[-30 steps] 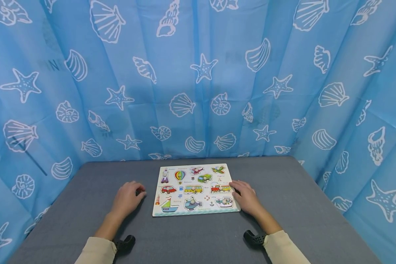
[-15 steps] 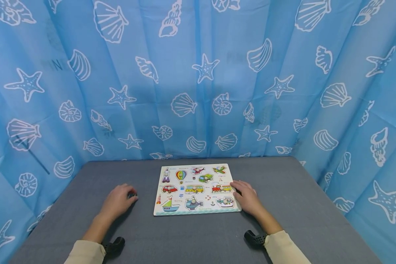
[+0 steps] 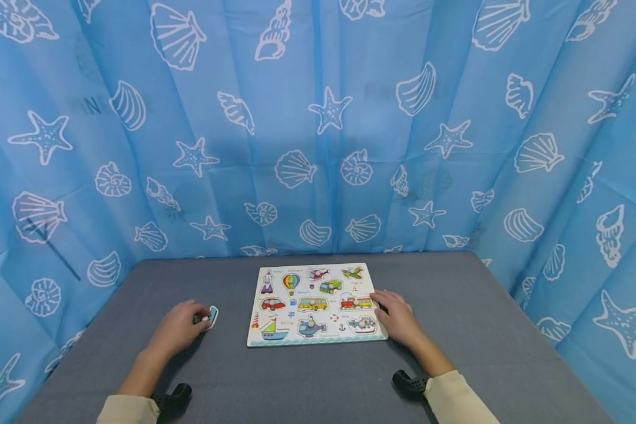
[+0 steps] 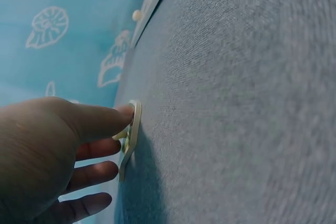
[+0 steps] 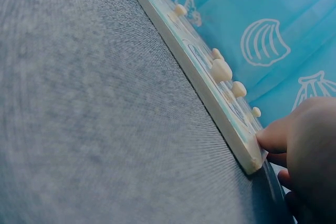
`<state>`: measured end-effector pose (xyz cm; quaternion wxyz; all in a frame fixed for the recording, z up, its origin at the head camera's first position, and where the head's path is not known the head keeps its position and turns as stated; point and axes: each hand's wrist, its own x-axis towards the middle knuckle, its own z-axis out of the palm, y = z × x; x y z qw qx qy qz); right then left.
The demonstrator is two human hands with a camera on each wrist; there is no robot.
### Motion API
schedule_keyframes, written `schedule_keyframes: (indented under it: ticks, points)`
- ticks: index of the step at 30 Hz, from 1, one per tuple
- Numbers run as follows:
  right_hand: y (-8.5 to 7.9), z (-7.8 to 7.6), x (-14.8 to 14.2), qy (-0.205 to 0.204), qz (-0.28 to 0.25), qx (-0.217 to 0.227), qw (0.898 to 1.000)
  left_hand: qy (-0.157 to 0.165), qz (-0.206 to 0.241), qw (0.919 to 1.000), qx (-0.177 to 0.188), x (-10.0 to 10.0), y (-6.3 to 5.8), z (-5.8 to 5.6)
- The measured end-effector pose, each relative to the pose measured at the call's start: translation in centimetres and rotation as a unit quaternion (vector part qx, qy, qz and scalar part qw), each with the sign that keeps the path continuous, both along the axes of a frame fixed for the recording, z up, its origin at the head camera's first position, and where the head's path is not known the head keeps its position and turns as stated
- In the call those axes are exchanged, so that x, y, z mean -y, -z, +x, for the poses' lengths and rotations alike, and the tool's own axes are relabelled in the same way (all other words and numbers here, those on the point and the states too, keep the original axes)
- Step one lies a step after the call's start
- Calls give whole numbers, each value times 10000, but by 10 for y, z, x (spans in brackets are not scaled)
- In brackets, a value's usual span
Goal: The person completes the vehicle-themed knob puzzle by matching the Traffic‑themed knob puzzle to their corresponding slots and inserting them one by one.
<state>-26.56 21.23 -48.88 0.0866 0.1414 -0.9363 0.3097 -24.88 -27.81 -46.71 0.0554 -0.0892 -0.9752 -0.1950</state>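
Observation:
My left hand (image 3: 182, 321) pinches a small wooden puzzle piece (image 3: 212, 317), white-edged with a teal face, just over the grey table left of the board. In the left wrist view the thumb is at the edge of the puzzle piece (image 4: 133, 135), and its round knob (image 4: 121, 134) points toward the fingers. The peg puzzle board (image 3: 297, 338) lies flat, bearing colourful vehicle pictures such as a bus, a train and a sailboat. My right hand (image 3: 397, 318) holds its right edge. The right wrist view has the thumb (image 5: 273, 136) on the board's corner.
The grey cloth-covered table (image 3: 318, 383) stretches around the board. A blue curtain (image 3: 318, 147) with white shells and starfish hangs behind it and down both sides. Wooden knobs (image 5: 221, 70) stand up from the board. Each wrist wears a black strap mount (image 3: 410, 383).
My left hand has moved left and slightly down, away from the board, and turned so that the puzzle piece now shows. The right hand and the board stay in place.

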Motion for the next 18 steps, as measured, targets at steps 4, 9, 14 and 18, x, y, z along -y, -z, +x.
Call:
schedule_keyframes:
  ticks: [4, 9, 14, 18]
  points:
    - [-1, 1, 1, 13, -9, -2, 10000, -202, 17, 9997, 143, 3, -2, 1]
    - [-1, 3, 1, -7, -8, -83, 10000, -623, -49, 9979, 171, 2, -4, 3]
    - [-1, 4, 1, -22, -22, -147, 9999, -802, -48, 9966, 200, -2, -5, 4]
    - [-2, 4, 1, -31, -33, -184, 9998, -864, 11, 9961, 191, -4, -5, 5]
